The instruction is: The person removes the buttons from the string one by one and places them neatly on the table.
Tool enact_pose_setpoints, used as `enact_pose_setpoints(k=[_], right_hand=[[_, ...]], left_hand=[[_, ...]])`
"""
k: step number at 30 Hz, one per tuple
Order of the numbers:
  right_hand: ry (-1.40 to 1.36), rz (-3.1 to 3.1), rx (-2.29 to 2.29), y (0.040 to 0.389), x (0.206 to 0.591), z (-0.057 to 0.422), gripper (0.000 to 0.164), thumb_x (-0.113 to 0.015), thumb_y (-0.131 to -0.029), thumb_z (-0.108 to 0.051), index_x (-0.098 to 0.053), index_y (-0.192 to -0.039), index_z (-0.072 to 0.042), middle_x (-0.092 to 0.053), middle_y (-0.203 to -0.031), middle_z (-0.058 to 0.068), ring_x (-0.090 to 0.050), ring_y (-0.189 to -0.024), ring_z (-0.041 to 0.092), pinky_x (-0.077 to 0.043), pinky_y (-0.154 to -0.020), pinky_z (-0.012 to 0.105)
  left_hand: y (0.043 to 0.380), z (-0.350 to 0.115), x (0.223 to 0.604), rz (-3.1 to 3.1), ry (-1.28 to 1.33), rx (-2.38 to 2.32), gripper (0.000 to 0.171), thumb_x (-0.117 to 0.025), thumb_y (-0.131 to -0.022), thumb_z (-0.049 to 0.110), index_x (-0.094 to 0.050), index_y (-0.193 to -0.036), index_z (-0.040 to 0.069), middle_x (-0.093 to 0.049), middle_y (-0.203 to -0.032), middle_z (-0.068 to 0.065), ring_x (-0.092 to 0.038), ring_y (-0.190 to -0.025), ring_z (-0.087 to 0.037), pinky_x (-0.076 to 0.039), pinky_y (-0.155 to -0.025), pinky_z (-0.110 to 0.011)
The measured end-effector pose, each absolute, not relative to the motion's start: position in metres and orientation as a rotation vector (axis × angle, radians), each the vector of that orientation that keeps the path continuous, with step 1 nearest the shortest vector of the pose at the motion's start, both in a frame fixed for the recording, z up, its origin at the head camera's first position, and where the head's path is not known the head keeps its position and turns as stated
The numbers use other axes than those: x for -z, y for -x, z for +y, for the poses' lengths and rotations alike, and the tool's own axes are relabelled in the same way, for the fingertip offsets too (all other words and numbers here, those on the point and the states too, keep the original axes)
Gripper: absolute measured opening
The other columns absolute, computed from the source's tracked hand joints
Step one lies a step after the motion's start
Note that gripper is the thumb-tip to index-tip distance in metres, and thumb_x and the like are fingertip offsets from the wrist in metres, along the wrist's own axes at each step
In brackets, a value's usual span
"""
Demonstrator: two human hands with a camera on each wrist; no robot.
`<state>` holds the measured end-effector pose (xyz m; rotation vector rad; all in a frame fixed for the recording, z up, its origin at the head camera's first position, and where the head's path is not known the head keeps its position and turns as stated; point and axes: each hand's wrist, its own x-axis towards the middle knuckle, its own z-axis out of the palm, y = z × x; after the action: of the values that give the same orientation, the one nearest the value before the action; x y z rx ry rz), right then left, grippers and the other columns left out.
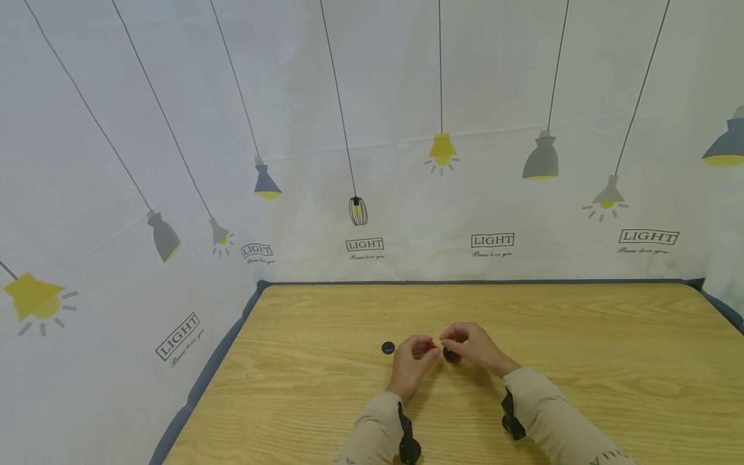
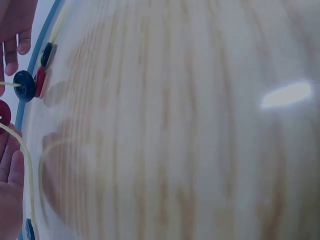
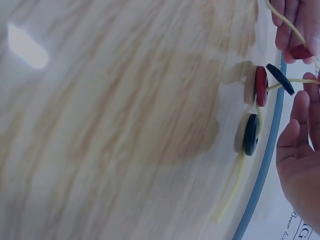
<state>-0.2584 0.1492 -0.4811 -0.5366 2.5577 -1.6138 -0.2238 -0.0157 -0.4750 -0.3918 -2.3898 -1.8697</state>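
My left hand (image 1: 411, 363) pinches a red button (image 2: 5, 112) with its fingertips. Yellow string (image 2: 28, 170) runs from that button to a dark blue button (image 1: 388, 347) lying on the table to the left. Close by, fingertips almost meeting the left ones, my right hand (image 1: 475, 347) pinches another stretch of the string. This stretch passes through a tilted dark blue button (image 3: 280, 79) hanging below the fingers. Under it are a red button (image 3: 261, 86) and another dark blue button (image 3: 251, 135), also on the string.
A wood-grain table (image 1: 302, 400) with a blue edge (image 1: 200, 387) lies beneath both hands. Behind and to the left rises a white sheet (image 1: 395, 174) printed with lamps. Looser string (image 3: 229, 192) trails on the tabletop beside the lower dark blue button.
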Motion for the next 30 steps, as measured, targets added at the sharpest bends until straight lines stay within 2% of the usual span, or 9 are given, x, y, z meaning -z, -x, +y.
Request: enact_pose_setpoints(k=[7,14,21,30], right_hand=[[0.529,2.518,1.632,0.257,0.481,0.152,0.017,-0.057,-0.086,-0.009,-0.060,-0.094,0.006,-0.060,-0.082,0.016,-0.059,-0.067,0.027,-0.049,-0.059,0.035],[0.518,2.558,1.596,0.258,0.483,0.154,0.016,-0.057,-0.086,-0.009,-0.060,-0.093,0.005,-0.061,-0.085,0.012,-0.057,-0.073,0.022,-0.047,-0.059,0.030],[0.521,2.575,1.581,0.257,0.484,0.156,0.015,-0.057,-0.086,-0.009,-0.061,-0.092,0.004,-0.061,-0.084,0.009,-0.055,-0.073,0.019,-0.046,-0.059,0.027],[0.558,2.560,1.593,0.256,0.485,0.157,0.014,-0.057,-0.086,-0.007,-0.060,-0.092,0.005,-0.060,-0.083,0.011,-0.056,-0.072,0.022,-0.046,-0.059,0.026]], left_hand=[[0.228,-0.023,0.478,-2.389,0.417,1.845,0.023,-0.059,-0.082,0.000,-0.055,-0.101,-0.013,-0.059,-0.095,-0.026,-0.057,-0.088,-0.035,-0.047,-0.076,-0.037],[0.247,-0.038,0.504,-2.483,0.436,1.732,0.026,-0.062,-0.083,0.009,-0.058,-0.104,-0.005,-0.060,-0.098,-0.014,-0.058,-0.089,-0.021,-0.046,-0.077,-0.029],[0.251,-0.057,0.509,-2.514,0.467,1.654,0.026,-0.062,-0.083,0.009,-0.058,-0.105,-0.004,-0.060,-0.099,-0.014,-0.058,-0.090,-0.022,-0.046,-0.078,-0.031],[0.252,-0.078,0.506,-2.556,0.450,1.560,0.026,-0.061,-0.084,0.011,-0.058,-0.106,-0.002,-0.060,-0.098,-0.013,-0.057,-0.089,-0.022,-0.046,-0.077,-0.034]])
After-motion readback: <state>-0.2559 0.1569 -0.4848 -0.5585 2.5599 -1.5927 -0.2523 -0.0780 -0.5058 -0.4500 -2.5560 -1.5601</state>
